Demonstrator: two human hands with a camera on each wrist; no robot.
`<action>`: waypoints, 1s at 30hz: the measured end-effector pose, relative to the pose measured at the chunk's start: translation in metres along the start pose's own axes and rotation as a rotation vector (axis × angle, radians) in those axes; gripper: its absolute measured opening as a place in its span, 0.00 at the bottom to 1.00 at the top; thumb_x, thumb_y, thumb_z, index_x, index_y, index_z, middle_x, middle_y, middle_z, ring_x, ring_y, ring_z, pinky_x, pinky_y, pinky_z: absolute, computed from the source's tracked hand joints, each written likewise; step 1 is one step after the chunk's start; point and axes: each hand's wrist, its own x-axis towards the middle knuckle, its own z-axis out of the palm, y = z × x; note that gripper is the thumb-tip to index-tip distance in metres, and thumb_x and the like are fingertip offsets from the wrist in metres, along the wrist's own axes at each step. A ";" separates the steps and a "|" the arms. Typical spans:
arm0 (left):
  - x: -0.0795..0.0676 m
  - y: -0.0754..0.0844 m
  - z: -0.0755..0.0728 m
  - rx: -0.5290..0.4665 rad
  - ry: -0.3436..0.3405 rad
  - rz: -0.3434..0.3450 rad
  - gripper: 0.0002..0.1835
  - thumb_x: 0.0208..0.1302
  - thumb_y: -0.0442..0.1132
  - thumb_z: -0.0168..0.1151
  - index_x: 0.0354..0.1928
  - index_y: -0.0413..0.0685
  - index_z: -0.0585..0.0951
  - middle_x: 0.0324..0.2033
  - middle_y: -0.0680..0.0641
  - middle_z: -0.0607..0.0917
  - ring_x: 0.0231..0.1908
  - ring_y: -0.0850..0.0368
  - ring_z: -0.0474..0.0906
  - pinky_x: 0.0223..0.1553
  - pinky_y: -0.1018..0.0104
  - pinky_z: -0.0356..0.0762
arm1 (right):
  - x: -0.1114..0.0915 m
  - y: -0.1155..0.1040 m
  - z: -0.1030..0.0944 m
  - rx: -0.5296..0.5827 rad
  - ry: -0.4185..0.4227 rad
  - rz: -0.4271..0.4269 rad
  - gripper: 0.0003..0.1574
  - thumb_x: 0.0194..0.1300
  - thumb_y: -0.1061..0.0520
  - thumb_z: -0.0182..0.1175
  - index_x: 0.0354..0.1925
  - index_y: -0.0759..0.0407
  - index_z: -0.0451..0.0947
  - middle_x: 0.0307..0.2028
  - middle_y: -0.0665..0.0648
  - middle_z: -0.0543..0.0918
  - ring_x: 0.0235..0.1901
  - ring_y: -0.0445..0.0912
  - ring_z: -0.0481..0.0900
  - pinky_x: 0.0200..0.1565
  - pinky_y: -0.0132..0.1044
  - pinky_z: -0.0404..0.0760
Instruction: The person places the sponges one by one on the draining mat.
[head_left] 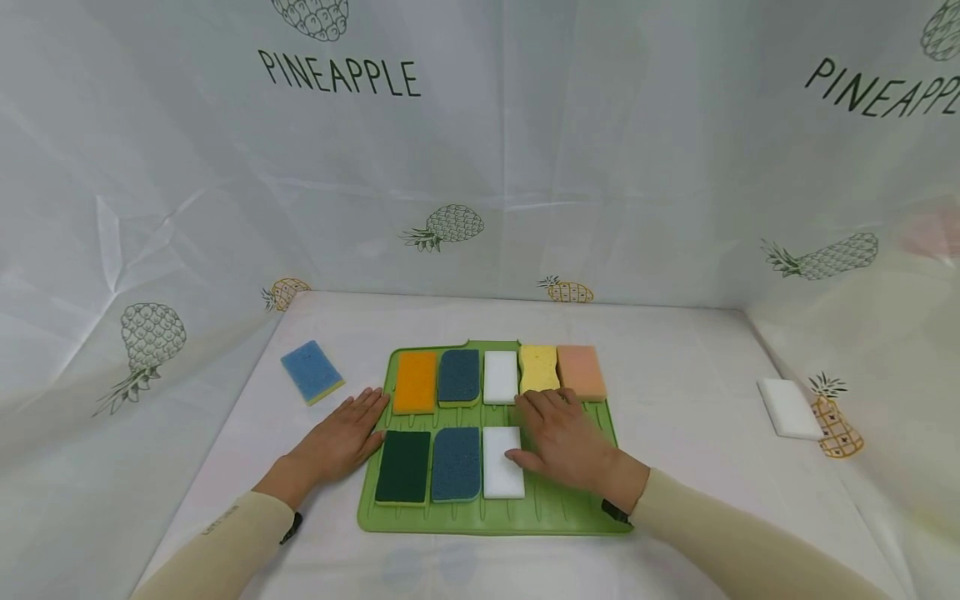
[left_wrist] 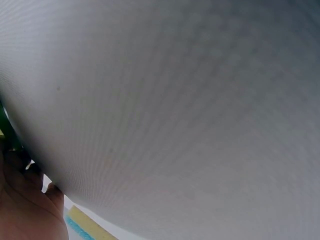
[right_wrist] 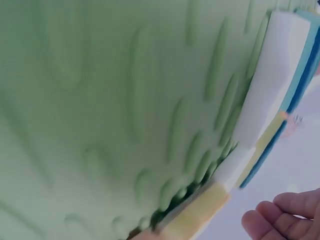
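Observation:
A green ridged mat (head_left: 540,518) lies on the table with sponges in two rows. Its far row runs orange (head_left: 415,382), dark blue (head_left: 458,375), white (head_left: 500,377), yellow wavy-edged sponge (head_left: 538,367) and pink sponge (head_left: 581,372). Nearer are a dark green sponge (head_left: 403,468), a blue sponge (head_left: 456,465) and a white sponge (head_left: 502,467). My left hand (head_left: 341,437) rests at the mat's left edge, fingers extended. Over the mat, my right hand (head_left: 566,442) has its fingertips by the yellow sponge and its thumb over the near white one; the right wrist view shows relaxed fingers (right_wrist: 280,215) apart from the sponges.
A blue and yellow sponge (head_left: 312,372) lies on the table left of the mat. Far to the right, another white sponge (head_left: 790,408) sits near the table edge. A pineapple-print sheet (head_left: 510,167) hangs behind and along both sides.

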 end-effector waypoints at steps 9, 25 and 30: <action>0.000 0.000 -0.001 0.003 -0.002 0.000 0.37 0.82 0.50 0.54 0.82 0.37 0.58 0.81 0.35 0.61 0.81 0.36 0.56 0.79 0.36 0.57 | -0.016 0.047 0.002 -0.050 0.084 0.052 0.44 0.68 0.34 0.67 0.63 0.69 0.79 0.53 0.65 0.85 0.52 0.59 0.84 0.53 0.55 0.82; 0.000 0.000 0.002 -0.010 -0.004 -0.004 0.37 0.83 0.50 0.53 0.82 0.37 0.57 0.81 0.36 0.61 0.81 0.36 0.56 0.79 0.37 0.56 | -0.080 0.150 -0.011 -0.164 0.199 0.148 0.44 0.82 0.35 0.41 0.58 0.76 0.78 0.48 0.72 0.84 0.47 0.67 0.84 0.47 0.64 0.82; -0.001 0.000 0.001 0.002 0.002 -0.002 0.37 0.83 0.50 0.54 0.82 0.37 0.58 0.81 0.35 0.61 0.81 0.36 0.56 0.79 0.37 0.57 | -0.113 0.185 -0.019 -0.204 0.203 0.166 0.51 0.85 0.33 0.29 0.56 0.77 0.77 0.47 0.73 0.84 0.47 0.68 0.83 0.46 0.66 0.80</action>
